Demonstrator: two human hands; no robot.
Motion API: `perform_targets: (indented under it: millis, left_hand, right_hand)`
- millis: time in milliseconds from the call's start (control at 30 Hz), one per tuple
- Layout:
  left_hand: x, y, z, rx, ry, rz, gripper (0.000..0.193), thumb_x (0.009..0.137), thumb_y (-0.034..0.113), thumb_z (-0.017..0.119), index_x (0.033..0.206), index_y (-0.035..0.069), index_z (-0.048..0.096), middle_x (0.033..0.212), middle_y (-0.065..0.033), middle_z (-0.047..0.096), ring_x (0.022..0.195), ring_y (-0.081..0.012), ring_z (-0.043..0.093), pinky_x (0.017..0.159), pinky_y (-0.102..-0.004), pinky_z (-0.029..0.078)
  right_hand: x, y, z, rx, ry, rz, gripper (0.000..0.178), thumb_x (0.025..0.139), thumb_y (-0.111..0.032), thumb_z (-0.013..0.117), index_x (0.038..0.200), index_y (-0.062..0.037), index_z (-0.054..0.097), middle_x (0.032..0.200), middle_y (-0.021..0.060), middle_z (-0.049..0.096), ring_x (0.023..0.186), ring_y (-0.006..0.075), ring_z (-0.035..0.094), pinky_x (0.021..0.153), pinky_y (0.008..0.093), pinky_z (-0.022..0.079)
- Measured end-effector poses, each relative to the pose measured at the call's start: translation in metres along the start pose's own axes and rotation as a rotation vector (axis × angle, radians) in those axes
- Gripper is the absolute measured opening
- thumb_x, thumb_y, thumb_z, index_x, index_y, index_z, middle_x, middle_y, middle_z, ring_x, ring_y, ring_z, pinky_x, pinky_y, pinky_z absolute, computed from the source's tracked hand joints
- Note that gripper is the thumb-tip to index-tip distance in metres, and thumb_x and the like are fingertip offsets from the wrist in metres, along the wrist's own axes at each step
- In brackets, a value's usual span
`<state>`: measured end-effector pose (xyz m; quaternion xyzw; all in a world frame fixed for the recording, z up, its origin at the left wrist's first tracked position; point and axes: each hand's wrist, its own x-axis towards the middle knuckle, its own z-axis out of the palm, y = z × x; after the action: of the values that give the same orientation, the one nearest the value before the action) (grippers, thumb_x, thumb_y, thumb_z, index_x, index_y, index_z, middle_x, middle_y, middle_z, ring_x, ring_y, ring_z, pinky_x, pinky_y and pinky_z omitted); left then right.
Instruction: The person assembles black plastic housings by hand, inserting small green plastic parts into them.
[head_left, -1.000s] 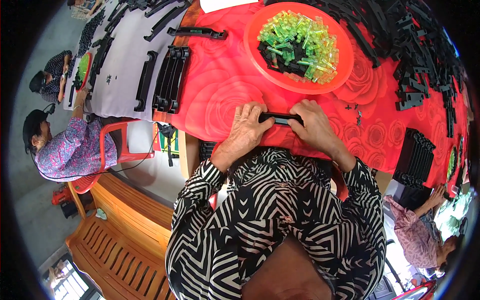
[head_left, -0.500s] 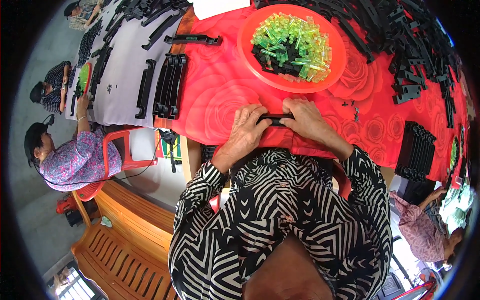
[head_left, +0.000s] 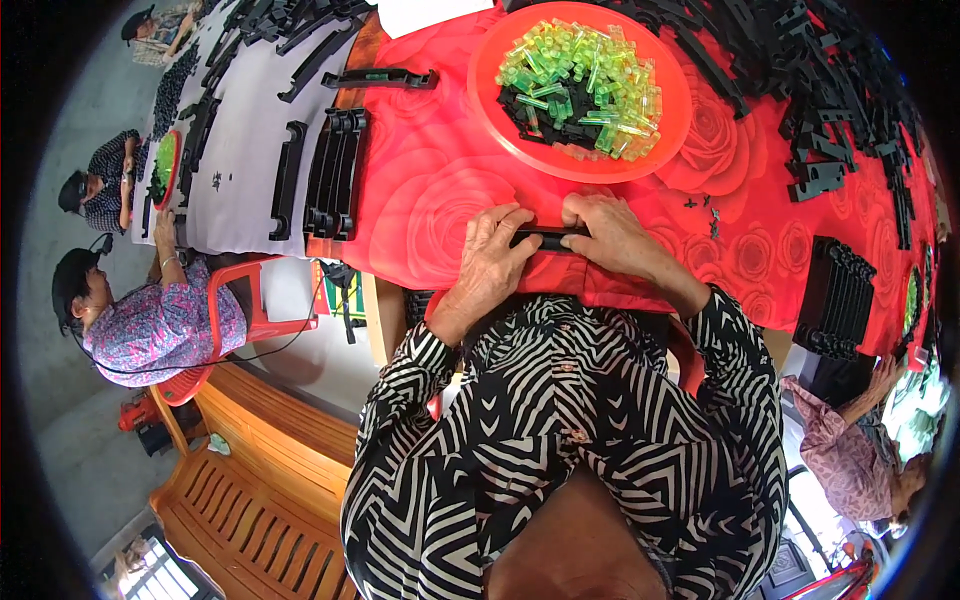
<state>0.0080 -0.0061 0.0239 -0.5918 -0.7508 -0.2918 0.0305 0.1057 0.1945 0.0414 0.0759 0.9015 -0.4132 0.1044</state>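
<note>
At the table's near edge, my left hand [head_left: 491, 258] and my right hand [head_left: 618, 243] grip the two ends of a black plastic spirit level body [head_left: 548, 240]. Both thumbs lie along it, and its ends are hidden under my fingers. Beyond my hands stands a round red tray [head_left: 668, 150], heaped with clear yellow-green level vials [head_left: 600, 80] and small black plastic pieces [head_left: 580, 132]. To the left, a black level with a green vial [head_left: 380, 78] lies across the cloth's edge.
A row of black level bodies [head_left: 337, 172] lies left of my hands, and another stack [head_left: 836, 297] sits at the right edge. Many loose ones [head_left: 820, 120] are piled far right. Tiny black bits [head_left: 712, 220] dot the red cloth [head_left: 430, 190]. Co-workers [head_left: 160, 320] sit at left and right.
My hands keep the same grip on the level body, with hardly any movement. The whole view has shifted slightly. At the right, a co-worker's arm has moved a little.
</note>
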Motion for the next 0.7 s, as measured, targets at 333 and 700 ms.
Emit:
perform_targets:
  millis: [333, 700]
  left_hand:
    - [0.004, -0.001, -0.003, 0.016, -0.063, 0.029, 0.024, 0.071, 0.004, 0.066, 0.095, 0.007, 0.068, 0.116, -0.0085, 0.061, 0.111, -0.0292, 0.054, 0.090, -0.0426, 0.043]
    - [-0.004, 0.000, 0.007, -0.090, 0.164, -0.080, 0.033, 0.066, -0.002, 0.077, 0.089, 0.003, 0.054, 0.119, -0.0157, 0.057, 0.112, -0.0361, 0.053, 0.090, -0.0448, 0.042]
  right_hand:
    - [-0.002, 0.012, 0.012, 0.089, 0.094, -0.049, 0.024, 0.073, -0.016, 0.071, 0.088, -0.0066, 0.055, 0.084, 0.0128, 0.059, 0.087, 0.0334, 0.055, 0.074, 0.0459, 0.040]
    - [-0.007, 0.000, 0.010, -0.100, 0.105, -0.041, 0.025, 0.076, -0.014, 0.071, 0.090, -0.0072, 0.052, 0.089, 0.0135, 0.053, 0.090, 0.0340, 0.053, 0.073, 0.0442, 0.039]
